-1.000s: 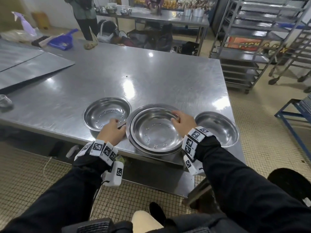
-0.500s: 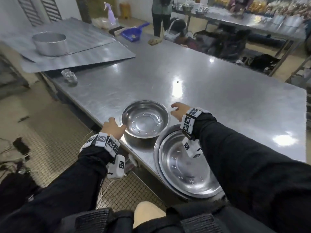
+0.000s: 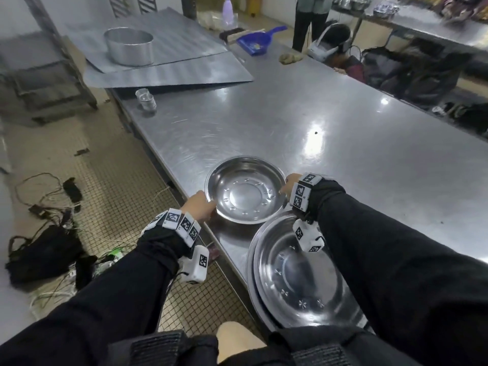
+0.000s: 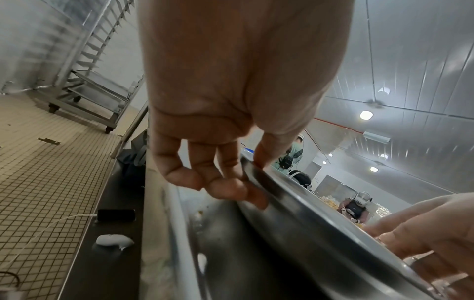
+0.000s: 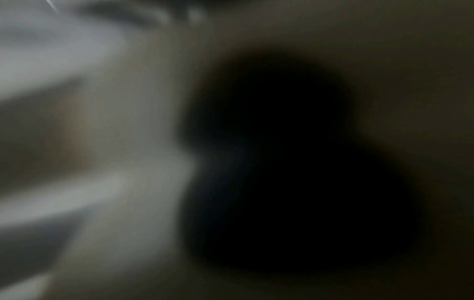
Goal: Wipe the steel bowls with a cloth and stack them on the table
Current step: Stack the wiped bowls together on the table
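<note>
A small steel bowl (image 3: pixel 245 190) sits near the front edge of the steel table (image 3: pixel 343 128). My left hand (image 3: pixel 203 204) grips its left rim. In the left wrist view the thumb lies on top of the bowl (image 4: pixel 295 213) and the fingers (image 4: pixel 225 188) curl under the rim. My right hand (image 3: pixel 287 183) holds the opposite rim and also shows as the right hand (image 4: pixel 415 233) at that view's lower right. Two larger nested bowls (image 3: pixel 285 281) lie just right of it, partly under my right arm. A crumpled tan cloth (image 3: pixel 290 58) lies far across the table. The right wrist view is dark and blurred.
A round metal pan (image 3: pixel 128 46) stands on corrugated metal sheets (image 3: pixel 169 72) at the far left, with a small glass (image 3: pixel 146 99) in front. A blue dustpan (image 3: pixel 260 40) lies beyond. A person (image 3: pixel 311 19) stands at the far end. Cables and a black bag (image 3: pixel 45 249) litter the tiled floor.
My right hand left the large nested bowls and moved to the small bowl's right rim. My left hand has closed on its left rim. My view swung left.
</note>
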Tool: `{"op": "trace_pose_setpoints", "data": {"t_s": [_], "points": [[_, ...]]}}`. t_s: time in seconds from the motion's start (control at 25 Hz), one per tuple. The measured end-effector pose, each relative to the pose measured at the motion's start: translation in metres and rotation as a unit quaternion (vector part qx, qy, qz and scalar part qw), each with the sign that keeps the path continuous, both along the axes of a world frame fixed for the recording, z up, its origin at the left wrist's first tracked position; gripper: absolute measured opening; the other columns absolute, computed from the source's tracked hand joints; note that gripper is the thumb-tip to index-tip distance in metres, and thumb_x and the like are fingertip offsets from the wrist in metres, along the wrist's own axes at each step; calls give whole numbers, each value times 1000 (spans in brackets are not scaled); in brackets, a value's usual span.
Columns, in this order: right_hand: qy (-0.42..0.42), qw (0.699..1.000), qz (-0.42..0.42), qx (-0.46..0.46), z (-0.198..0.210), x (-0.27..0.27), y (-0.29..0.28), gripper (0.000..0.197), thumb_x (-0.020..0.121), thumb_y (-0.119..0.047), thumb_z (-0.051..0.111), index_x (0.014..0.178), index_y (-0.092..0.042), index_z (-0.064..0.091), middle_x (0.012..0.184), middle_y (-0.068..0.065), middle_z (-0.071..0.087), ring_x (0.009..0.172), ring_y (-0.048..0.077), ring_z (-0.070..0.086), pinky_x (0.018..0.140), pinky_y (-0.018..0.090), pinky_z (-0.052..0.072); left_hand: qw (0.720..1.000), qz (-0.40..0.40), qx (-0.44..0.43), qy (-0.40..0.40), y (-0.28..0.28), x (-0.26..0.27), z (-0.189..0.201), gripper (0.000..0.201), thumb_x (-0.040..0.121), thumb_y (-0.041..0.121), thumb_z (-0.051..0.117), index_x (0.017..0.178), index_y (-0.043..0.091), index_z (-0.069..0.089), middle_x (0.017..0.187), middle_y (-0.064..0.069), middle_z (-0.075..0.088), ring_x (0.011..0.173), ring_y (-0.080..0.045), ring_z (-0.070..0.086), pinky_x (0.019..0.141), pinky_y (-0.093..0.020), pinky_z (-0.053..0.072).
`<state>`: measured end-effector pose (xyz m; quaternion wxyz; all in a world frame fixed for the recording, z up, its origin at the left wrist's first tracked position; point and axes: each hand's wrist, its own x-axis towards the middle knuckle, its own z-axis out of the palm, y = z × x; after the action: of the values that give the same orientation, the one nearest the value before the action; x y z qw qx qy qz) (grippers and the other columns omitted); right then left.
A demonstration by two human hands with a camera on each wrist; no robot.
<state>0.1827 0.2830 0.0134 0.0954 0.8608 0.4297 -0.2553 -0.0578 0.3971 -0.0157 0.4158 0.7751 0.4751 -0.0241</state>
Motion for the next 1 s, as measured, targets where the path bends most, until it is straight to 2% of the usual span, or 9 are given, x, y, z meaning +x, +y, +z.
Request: {"op": "trace_pose_setpoints", "data": {"t_s": [0.12,0.24,0.36,0.52,0.6,0.68,0.8,0.88,1.0], "points": [[24,985,-108,135,-3,-2,-7,38,86,-21,59,123,-10,56,120,13,59,111,34,56,94,42,47,998,8,23,-54,-2,3,9,18,93,14,48,103,0,51,91,-18,68,78,-29,66,66,-36,52],[97,961,-184,183,17,3,-15,43,76,-17,64,118,-15,56,97,10,68,90,31,66,87,43,53,994,1,43,-101,0,7,29,16,97,23,47,108,10,45,85,-10,67,73,-20,62,60,-32,45],[115,918,-250,286,55,-2,-38,42,76,-11,62,117,-20,58,93,4,66,83,26,65,84,45,55,987,-15,50,-153,-1,13,54,20,97,25,48,108,9,47,85,-8,68,76,-22,61,70,-37,49],[107,848,-335,396,93,-30,-104,50,85,-13,63,131,-23,49,93,-1,63,75,17,62,75,37,57,973,-91,65,-201,-24,20,86,18,98,25,51,108,11,50,79,2,66,68,-13,57,65,-30,44],[75,825,-370,420,101,-53,-139,45,88,-15,60,130,-24,50,85,-3,62,71,15,61,70,34,57,964,-135,58,-220,-39,21,94,20,97,25,54,111,11,51,77,3,66,69,-13,57,71,-32,46],[29,815,-389,429,102,-77,-168,40,90,-14,57,128,-22,52,80,-3,60,71,17,60,72,35,56,960,-172,59,-213,-53,22,95,24,95,24,56,114,10,51,78,3,67,75,-15,57,76,-32,47],[-40,805,-416,421,94,-118,-207,33,90,-13,52,122,-20,57,86,-1,61,74,17,57,67,28,47,952,-231,48,-195,-73,19,87,35,92,26,59,121,6,52,81,3,70,84,-17,60,83,-37,50],[-60,792,-448,410,84,-143,-227,29,92,-13,50,120,-17,57,92,-1,59,68,9,53,57,18,39,944,-268,49,-185,-86,14,82,34,91,26,60,119,8,54,82,1,71,85,-17,63,80,-36,51],[-69,775,-488,396,66,-172,-245,29,95,-16,50,123,-15,53,82,-3,56,60,5,50,48,17,35,933,-309,85,-164,-100,4,74,32,90,26,59,115,7,55,88,-3,71,88,-18,64,73,-30,45]]}}
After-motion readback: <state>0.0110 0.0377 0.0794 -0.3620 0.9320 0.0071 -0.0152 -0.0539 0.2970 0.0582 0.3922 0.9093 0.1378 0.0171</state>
